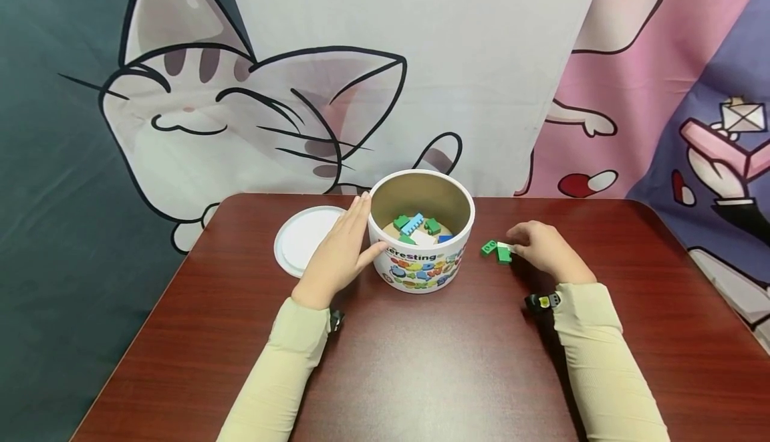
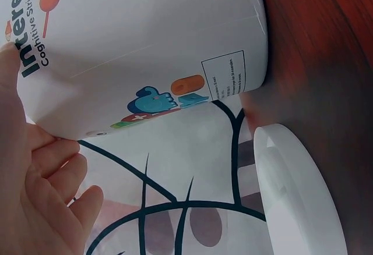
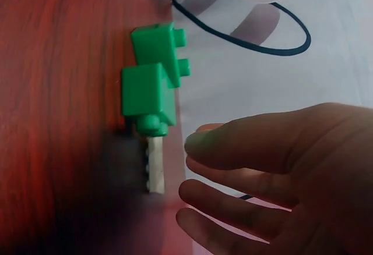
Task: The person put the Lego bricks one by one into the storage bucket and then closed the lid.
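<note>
A white printed tub (image 1: 421, 269) stands at the far middle of the table, with green, blue and white building bricks (image 1: 412, 224) inside. My left hand (image 1: 339, 248) rests against its left side, fingers straight; in the left wrist view, fingers and thumb lie along the tub wall (image 2: 145, 45). To the right of the tub lie two green bricks (image 3: 156, 51) and a thin white brick (image 3: 155, 173). My right hand (image 1: 550, 248) is just beside them, thumb and fingers loosely bent. In the right wrist view nothing is between its fingers, and the fingertips look apart from the bricks.
A round white lid (image 1: 303, 235) lies on the table left of the tub, partly behind the left hand. The brown table (image 1: 421, 375) ends at a cartoon-printed cloth (image 1: 481, 81) just behind the tub. Each wrist wears a small dark device.
</note>
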Action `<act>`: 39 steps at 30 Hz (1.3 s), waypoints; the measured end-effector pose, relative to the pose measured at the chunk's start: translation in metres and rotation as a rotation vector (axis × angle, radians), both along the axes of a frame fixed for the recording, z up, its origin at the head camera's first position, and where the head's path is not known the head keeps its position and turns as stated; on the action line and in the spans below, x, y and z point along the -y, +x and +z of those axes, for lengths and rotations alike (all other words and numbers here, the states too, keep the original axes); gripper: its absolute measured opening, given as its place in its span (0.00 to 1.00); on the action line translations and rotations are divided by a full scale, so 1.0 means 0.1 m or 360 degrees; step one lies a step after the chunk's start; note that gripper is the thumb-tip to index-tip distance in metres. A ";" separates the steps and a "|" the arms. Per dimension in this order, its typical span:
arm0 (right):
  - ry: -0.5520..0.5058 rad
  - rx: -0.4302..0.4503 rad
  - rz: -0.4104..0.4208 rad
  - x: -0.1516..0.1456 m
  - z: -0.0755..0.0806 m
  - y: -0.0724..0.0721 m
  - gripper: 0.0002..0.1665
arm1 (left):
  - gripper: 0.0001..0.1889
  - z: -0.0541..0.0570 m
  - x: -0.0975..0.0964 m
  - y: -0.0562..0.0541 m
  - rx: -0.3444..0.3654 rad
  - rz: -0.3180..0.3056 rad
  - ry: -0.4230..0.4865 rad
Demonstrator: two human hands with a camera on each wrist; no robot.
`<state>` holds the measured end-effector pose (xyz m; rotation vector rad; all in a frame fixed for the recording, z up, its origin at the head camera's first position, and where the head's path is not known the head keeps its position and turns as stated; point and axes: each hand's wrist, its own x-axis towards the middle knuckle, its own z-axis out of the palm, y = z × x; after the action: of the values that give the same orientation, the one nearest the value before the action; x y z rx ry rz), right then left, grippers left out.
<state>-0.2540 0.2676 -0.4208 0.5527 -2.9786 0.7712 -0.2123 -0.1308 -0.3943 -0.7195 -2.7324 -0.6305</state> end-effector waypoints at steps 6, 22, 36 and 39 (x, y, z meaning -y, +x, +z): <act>0.0015 0.0049 -0.0009 -0.02 -0.06 -0.02 0.11 | 0.46 0.00 0.00 0.00 0.0004 -0.0001 0.0011; 0.0040 -0.0036 0.0010 -0.01 -0.08 -0.04 0.05 | 0.46 -0.01 0.00 -0.01 -0.0028 -0.0007 -0.0004; 0.0036 -0.0139 -0.0031 -0.02 -0.03 -0.04 0.06 | 0.46 -0.02 0.00 -0.02 -0.0034 -0.0010 -0.0010; 0.0018 -0.0199 -0.0034 0.00 0.01 -0.03 0.07 | 0.47 -0.02 0.00 -0.02 -0.0028 -0.0008 -0.0007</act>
<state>-0.2569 0.2675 -0.4200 0.5468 -2.8715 0.6917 -0.2146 -0.1309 -0.3960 -0.7293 -2.7178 -0.6163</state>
